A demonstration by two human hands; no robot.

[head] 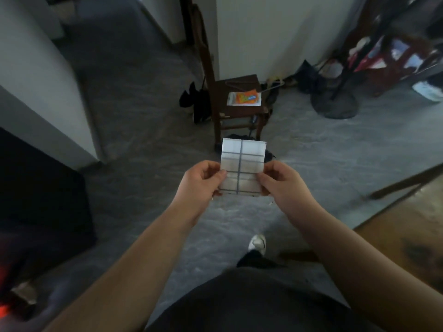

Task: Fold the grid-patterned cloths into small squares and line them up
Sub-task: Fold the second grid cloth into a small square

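A white cloth with dark grid lines point(242, 161) is folded into a narrow upright rectangle and held in the air in front of me, above the floor. My left hand point(203, 180) pinches its lower left edge between thumb and fingers. My right hand point(280, 183) pinches its lower right edge in the same way. The upper half of the cloth stands free above both hands. No other grid cloth shows in the head view.
A dark wooden chair point(239, 109) with an orange-and-white packet point(244, 98) on its seat stands just beyond the cloth. A wooden table edge point(395, 231) lies at the right. A fan base point(334, 104) sits at the back right, a dark cabinet point(40, 192) at the left.
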